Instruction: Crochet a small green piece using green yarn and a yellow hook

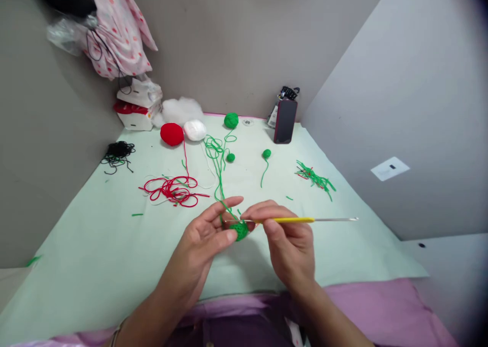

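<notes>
Between the thumb and fingers of my left hand (204, 237) is a small green crochet piece (239, 230). Green yarn (220, 176) runs up from it over the left fingers toward a loose tangle and a green yarn ball (231, 120) at the back. My right hand (292, 245) grips a crochet hook (293, 220) by its yellow handle. One metal end points left at the green piece; the other sticks out to the right. Whether the hook's left tip sits inside a stitch is too small to tell. Both hands are just above the table covering.
Red yarn ball (172, 134), white yarn ball (194, 130) and stuffing (183, 110) sit back left. Red strands (173, 190) and black yarn (118, 155) lie left. Two small green pieces, one here (267, 154), lie mid-table. A phone (285, 121) leans back right; green scraps (315, 178) lie right.
</notes>
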Tool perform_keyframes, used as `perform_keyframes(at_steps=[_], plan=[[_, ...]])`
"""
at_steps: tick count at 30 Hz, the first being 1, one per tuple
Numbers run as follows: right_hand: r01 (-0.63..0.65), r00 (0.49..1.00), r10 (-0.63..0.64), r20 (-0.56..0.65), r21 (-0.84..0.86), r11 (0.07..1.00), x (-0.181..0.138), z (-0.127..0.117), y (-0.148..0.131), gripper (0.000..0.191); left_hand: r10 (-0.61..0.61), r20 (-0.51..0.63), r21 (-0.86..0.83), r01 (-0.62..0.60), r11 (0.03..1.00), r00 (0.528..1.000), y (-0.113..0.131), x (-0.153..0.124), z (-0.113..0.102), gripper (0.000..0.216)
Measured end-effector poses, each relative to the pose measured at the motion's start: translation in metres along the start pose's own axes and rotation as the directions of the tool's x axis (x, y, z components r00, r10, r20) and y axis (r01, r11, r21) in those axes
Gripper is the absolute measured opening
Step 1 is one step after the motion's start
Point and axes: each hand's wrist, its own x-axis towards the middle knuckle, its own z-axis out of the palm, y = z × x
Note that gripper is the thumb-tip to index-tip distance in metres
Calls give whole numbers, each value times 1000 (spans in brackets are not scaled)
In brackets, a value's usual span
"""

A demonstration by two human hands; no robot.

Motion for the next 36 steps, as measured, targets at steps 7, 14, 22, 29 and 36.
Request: perform_keyframes(at_steps=[7,14,22,29,36], plan=[[-95,995,93,42,56,994,3,0,3,12,34,-1,79,-34,996,999,-3,-3,0,47],[-11,1000,11,14,13,1000,5,4,-4,8,50,21,113,-52,992,999,-5,-5,2,43],[-128,990,135,-43,150,980,0,1,0,13,89,-41,188,-80,979,995,-4,-3,0,44],[185,982,-176,62,-206,961,-4,-2,-6,21,196,-75,298,-165,940,978,-11,-1,-3,43],[444,895,-382,230,-391,806,-5,-1,-9,28,339,-128,485,-240,841,932,-15,-4,-5,43]])
